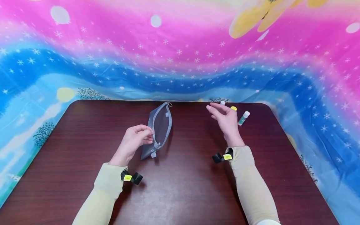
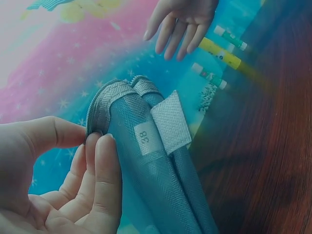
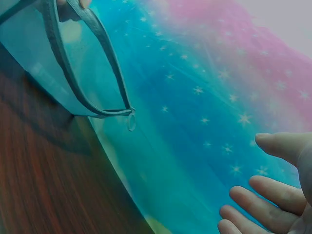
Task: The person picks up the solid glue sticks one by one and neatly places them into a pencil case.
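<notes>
A grey mesh zipper pouch (image 1: 162, 128) stands with its mouth spread wide over the table. My left hand (image 1: 137, 139) pinches the near rim of its opening between thumb and fingers. In the left wrist view, the pouch (image 2: 146, 146) shows a tag marked 38 beside the zipper end. My right hand (image 1: 225, 120) is open in the air to the right of the pouch, holding nothing; its fingers are loosely extended in the right wrist view. Just beyond it, a glue stick (image 1: 244, 118) with a white cap stands on the table.
A yellow tube (image 2: 220, 53) and another white-capped stick (image 2: 230, 38) stand beside the glue stick, partly hidden by the right hand in the head view. The dark wooden table (image 1: 180, 187) ends at a colourful patterned cloth (image 1: 180, 68) behind and at the sides.
</notes>
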### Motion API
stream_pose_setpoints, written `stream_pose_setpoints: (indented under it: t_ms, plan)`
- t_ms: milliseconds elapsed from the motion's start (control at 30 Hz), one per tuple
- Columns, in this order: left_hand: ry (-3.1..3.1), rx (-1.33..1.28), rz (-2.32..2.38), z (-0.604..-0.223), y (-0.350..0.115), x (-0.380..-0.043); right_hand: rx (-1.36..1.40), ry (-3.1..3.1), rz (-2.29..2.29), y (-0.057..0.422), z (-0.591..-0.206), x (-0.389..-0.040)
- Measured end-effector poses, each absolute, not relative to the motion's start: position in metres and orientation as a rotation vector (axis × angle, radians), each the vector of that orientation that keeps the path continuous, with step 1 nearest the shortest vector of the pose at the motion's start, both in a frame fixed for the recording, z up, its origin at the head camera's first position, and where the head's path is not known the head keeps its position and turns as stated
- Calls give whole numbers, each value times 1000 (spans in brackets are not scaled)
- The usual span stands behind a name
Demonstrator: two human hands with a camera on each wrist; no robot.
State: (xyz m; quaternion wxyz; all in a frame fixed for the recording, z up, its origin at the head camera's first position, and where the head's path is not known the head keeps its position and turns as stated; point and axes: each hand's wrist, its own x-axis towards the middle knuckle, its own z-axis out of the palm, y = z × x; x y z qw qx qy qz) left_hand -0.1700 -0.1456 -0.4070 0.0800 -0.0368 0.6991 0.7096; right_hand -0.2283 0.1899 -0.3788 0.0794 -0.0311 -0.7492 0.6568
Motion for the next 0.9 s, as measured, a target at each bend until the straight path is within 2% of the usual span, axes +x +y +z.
stream_pose_setpoints:
  t_ms: [567,900]
  plan:
    - [2098,-95,2119,-410,-148,-171,-209,-2016,1947,226,-363,-222]
    - [2102,-94,2115,-411,-148,-171,-298,-1985,1892,244,-366,-220]
